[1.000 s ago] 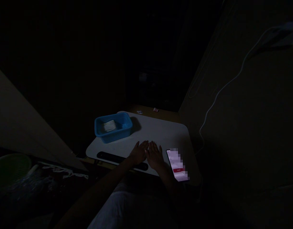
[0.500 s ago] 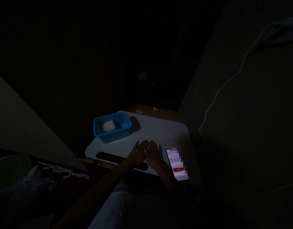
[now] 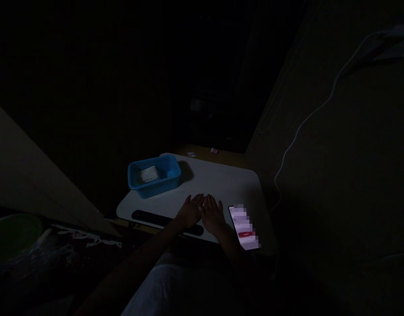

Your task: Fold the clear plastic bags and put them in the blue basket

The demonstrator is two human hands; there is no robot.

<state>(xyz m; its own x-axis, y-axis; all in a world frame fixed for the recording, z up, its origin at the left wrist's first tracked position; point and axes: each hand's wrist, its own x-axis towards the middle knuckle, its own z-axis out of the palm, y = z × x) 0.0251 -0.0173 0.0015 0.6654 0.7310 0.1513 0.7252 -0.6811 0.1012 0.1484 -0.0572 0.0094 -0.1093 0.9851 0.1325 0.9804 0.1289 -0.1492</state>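
Observation:
My left hand [image 3: 189,212] lies flat, palm down, near the front of a small white table [image 3: 221,175]. Beside it, my right hand [image 3: 213,216] is also laid flat with its fingers stretched out, and the two hands meet at the inner edges. Something pale shows at the fingertips, too small and dark to make out. A lit phone [image 3: 244,228] rests to the right of my right hand, its screen partly blurred. To the left and behind my left hand stands a blue plastic basin [image 3: 157,188] with a folded white cloth-like item [image 3: 149,174] inside.
A black slot strip [image 3: 152,218] runs along the table's front edge. Behind the table, a wooden surface [image 3: 233,158] carries a small pinkish item [image 3: 214,151] and white scraps [image 3: 191,154]. A white cable [image 3: 299,127] hangs at right. A green tub [image 3: 16,235] sits at lower left.
Both hands stay almost in the same place on the table. The whole view has shifted very slightly; nothing was picked up or let go.

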